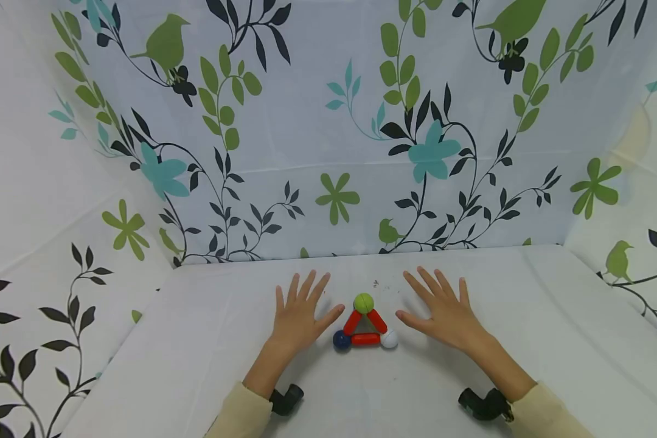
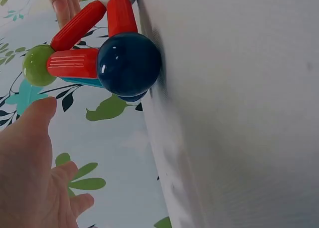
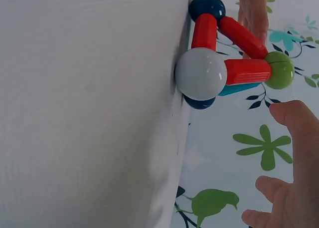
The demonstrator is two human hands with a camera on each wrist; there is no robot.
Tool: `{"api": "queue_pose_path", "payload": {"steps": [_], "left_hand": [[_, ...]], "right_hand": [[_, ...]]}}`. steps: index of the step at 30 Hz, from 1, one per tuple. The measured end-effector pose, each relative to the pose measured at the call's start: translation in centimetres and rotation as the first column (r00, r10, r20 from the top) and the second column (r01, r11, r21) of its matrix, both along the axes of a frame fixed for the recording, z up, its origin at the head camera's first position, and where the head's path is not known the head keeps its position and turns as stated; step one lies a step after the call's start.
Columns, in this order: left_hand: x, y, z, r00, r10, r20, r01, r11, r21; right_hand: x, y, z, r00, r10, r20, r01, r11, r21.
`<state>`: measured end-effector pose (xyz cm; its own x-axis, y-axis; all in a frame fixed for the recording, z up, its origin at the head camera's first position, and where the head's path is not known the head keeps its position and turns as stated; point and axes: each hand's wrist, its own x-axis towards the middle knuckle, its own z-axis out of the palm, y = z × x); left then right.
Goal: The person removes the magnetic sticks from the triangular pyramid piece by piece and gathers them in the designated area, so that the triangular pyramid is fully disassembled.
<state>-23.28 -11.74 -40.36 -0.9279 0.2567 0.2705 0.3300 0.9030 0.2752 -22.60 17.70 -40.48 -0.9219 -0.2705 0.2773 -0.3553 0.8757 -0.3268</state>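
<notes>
Between the two hands on the white table stands a small frame of balls and rods. A green ball [image 1: 364, 303] tops it, with a dark blue ball [image 1: 342, 340] at the lower left and a white ball [image 1: 389, 339] at the lower right. Red rods [image 1: 365, 339] join these three. Both wrist views show a teal rod [image 3: 239, 89] behind, and the right one part of another dark blue ball [image 3: 199, 102]. My left hand [image 1: 298, 316] is spread just left of the frame, fingers apart and holding nothing. On the other side, my right hand [image 1: 449, 316] is likewise spread and holds nothing.
White cloth covers the table [image 1: 159, 377]. A curtain [image 1: 306, 134] printed with leaves, birds and flowers rises behind it, with similar cloth along both sides. Black wrist cameras [image 1: 287, 399] sit at the cuffs of the cream sleeves [image 1: 243, 410].
</notes>
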Motion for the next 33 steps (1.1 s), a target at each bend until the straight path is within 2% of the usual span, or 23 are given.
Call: {"api": "queue_pose_path", "payload": {"steps": [7,16,20,24,26,28,30,33], "left_hand": [[0.4,0.3,-0.4,0.997,-0.074,-0.029,0.074,0.997,-0.004],[0.9,1.3,-0.2,0.983,-0.166,-0.075,0.165,0.986,-0.02],[1.3,2.0,0.0,0.971,-0.191,-0.14,0.188,0.981,-0.037],[1.5,2.6,-0.2,0.949,-0.22,-0.224,0.221,0.975,-0.022],[1.6,2.8,-0.3,0.939,-0.232,-0.255,0.245,0.969,0.019],[1.7,3.0,-0.4,0.937,-0.237,-0.257,0.267,0.96,0.089],[1.7,3.0,-0.6,0.947,-0.24,-0.212,0.282,0.939,0.198],[1.5,2.9,-1.0,0.961,-0.251,-0.111,0.275,0.884,0.377]], "right_hand": [[1.0,-1.3,0.5,0.999,0.045,-0.024,-0.045,0.999,0.01],[1.5,-2.8,0.7,0.992,0.098,-0.085,-0.097,0.995,0.015],[1.5,-3.4,0.6,0.985,0.13,-0.111,-0.132,0.991,-0.017],[1.6,-3.9,0.4,0.975,0.183,-0.127,-0.197,0.975,-0.107],[1.6,-4.2,0.2,0.971,0.212,-0.113,-0.228,0.959,-0.165],[1.5,-4.5,0.1,0.965,0.246,-0.09,-0.261,0.939,-0.223],[1.3,-4.7,0.0,0.956,0.284,-0.075,-0.294,0.918,-0.267],[1.1,-5.2,0.0,0.935,0.343,-0.094,-0.355,0.885,-0.302]]}}
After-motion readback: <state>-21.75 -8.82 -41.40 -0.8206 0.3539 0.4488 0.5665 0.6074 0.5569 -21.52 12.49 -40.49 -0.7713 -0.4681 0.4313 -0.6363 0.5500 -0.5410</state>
